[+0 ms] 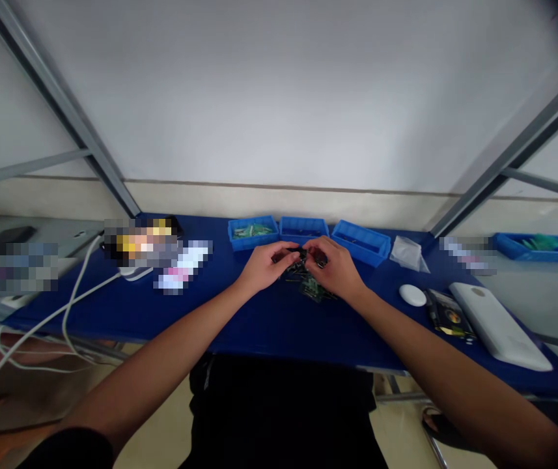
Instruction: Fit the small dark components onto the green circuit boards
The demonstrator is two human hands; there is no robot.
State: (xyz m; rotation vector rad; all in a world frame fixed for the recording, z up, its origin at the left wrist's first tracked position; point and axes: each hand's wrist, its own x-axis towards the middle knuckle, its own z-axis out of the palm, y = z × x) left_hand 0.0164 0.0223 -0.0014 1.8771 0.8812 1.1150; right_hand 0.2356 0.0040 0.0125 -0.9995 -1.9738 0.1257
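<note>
My left hand [263, 268] and my right hand [336, 268] come together over the blue table, fingertips pinched close to each other. A small dark piece seems to be between them, too small to name. Under and just in front of my fingers lies a loose pile of small dark and green pieces [314, 290], which look like little circuit boards. Past my hands stand three blue bins: the left bin [253, 245] holds green and pale pieces, the middle bin [304, 221] a few small bits, and the right bin [367, 253] shows mostly bare floor.
On the right lie a clear plastic bag [408, 253], a white rounded case [412, 295], a black packet [448, 312] and a long white device [498, 326]. White cables [71, 306] cross the left edge. Metal posts [517, 140] frame the table [279, 332].
</note>
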